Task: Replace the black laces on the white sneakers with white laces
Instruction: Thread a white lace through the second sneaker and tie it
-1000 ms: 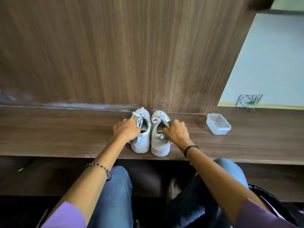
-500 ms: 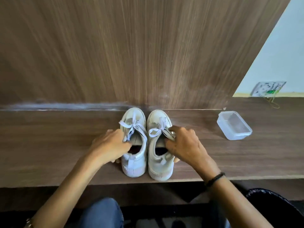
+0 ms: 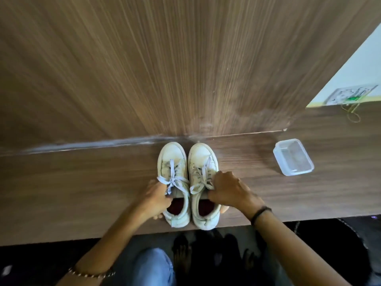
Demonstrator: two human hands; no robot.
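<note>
Two white sneakers stand side by side on the wooden desk (image 3: 82, 199), toes toward the back panel. Both carry white laces tied in bows. My left hand (image 3: 153, 198) grips the outer side of the left sneaker (image 3: 172, 159) near its collar, fingers curled round the edge. My right hand (image 3: 228, 190) grips the outer side of the right sneaker (image 3: 201, 157), fingers on its lace area and thumb under the heel side. No black laces are in view.
An empty clear plastic container (image 3: 292, 156) sits on the desk to the right. A wood panel (image 3: 165, 69) rises right behind the sneakers' toes. A wall socket plate (image 3: 348, 94) with thin wires is at far right. My knees are below the desk's front edge.
The view has shifted closer and more overhead. The sneakers sit nearer the desk's front edge, and both hands have stayed on their outer sides.
</note>
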